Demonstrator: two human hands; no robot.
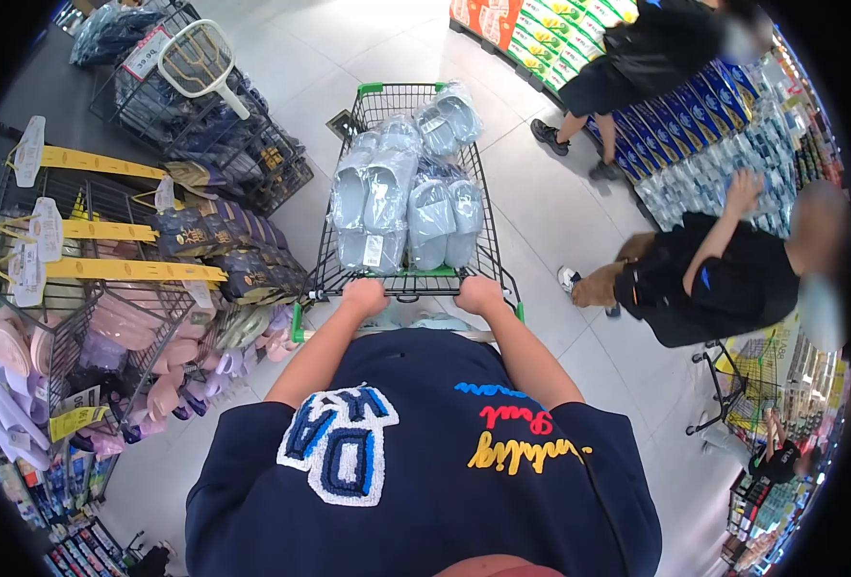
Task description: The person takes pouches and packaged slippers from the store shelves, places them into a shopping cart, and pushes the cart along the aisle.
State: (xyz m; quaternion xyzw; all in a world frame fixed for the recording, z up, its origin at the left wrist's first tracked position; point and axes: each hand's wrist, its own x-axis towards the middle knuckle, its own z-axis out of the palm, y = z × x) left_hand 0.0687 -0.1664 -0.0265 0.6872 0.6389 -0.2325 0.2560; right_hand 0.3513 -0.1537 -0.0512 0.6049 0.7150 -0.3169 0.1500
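A black wire shopping cart point(488, 226) with green trim stands directly in front of me. My left hand point(366, 296) is closed around the near side of the cart, left of its middle. To the right, my right hand point(480, 294) is closed in the same way on that near side. Inside the basket lie several pairs of pale blue-grey slippers point(383, 192) in clear plastic wrapping. One wrapped pair point(448, 117) rests at the far right corner, on top of the others. A white tag point(374, 251) shows on a near package.
Wire racks on the left hold pink and lilac slippers point(123, 317), yellow strips point(108, 231) and dark packages. A white mesh basket or racket-like item point(198, 60) sits above. On the right, two people stand beside stacked blue boxes point(675, 120) and bottles. Tiled floor point(550, 212) lies between.
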